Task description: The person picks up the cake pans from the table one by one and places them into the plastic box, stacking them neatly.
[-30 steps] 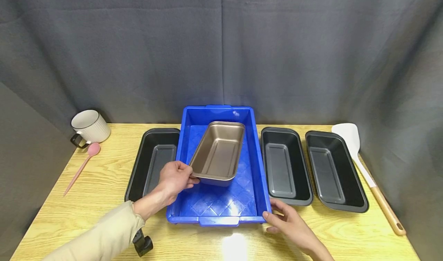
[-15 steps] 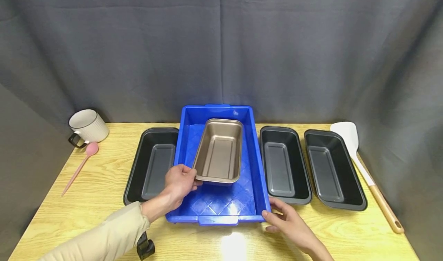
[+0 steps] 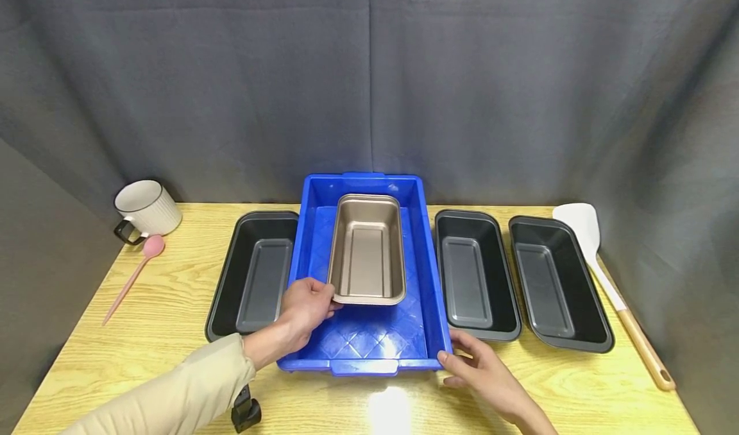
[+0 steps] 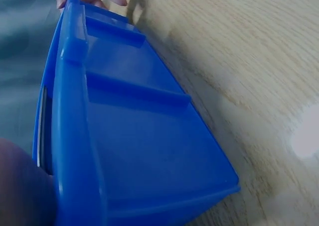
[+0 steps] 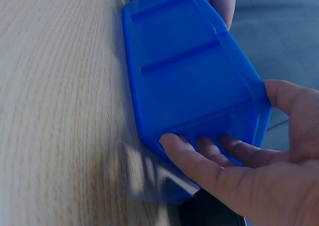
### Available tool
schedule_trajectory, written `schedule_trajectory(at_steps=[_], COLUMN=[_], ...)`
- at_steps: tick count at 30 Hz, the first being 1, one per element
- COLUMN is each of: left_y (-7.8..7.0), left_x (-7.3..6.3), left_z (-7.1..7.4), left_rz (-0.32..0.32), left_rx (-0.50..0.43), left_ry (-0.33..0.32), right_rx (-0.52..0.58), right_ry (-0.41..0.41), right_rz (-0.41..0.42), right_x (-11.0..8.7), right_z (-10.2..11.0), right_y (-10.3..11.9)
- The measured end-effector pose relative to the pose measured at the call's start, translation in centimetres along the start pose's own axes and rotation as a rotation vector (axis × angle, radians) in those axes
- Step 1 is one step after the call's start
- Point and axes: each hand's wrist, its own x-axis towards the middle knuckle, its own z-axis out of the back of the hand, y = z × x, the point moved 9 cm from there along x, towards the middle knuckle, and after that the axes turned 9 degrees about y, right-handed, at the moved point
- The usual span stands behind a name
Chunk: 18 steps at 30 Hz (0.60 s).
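Observation:
A gold-brown loaf pan (image 3: 366,255) is inside the blue plastic tray (image 3: 360,367), lined up with the tray's length. My left hand (image 3: 306,310) pinches the pan's near left corner by the rim. Whether the pan's base touches the tray floor cannot be told. My right hand (image 3: 482,374) holds the tray's near right corner. In the right wrist view the thumb (image 5: 281,94) lies at the tray's rim while the other fingers (image 5: 192,158) press against its outer wall. The left wrist view shows mostly the tray's front wall (image 4: 134,131), with part of the left hand (image 4: 22,191) at the edge.
Left of the tray lies a black loaf pan (image 3: 267,281); two more black loaf pans, one near (image 3: 470,281) and one farther right (image 3: 545,287), stand on its right. A white spatula (image 3: 603,284) borders the right side. A white mug (image 3: 152,210) and pink spoon (image 3: 138,271) occupy the left.
The left hand has shifted right with the gold-brown loaf pan, turning it from slanted to straight in the tray. My right hand has kept its place on the tray corner.

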Motion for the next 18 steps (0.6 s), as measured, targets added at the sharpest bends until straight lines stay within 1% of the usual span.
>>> schedule_trajectory(at_steps=[6,9,13,18], left_y=[0.5,0.6,0.7,1.3], left_x=[0.1,0.1,0.0,-0.5], left_z=[-0.8,-1.1,-1.3,-1.9], left_rz=[0.054,0.075,0.091,0.111], left_rx=[-0.01,0.002,0.036,0.088], left_ry=[0.073,0.112,0.15,0.192], right_rx=[0.008,0.006,0.013,0.016], right_ry=[0.0,-0.003,-0.009,-0.004], right_rz=[-0.01,-0.015,-0.013,0.005], right_x=[-0.1,-0.1,-0.1,-0.1], right_z=[0.1,0.1,0.2,0.1], right_y=[-0.1,-0.1,-0.1,0.0])
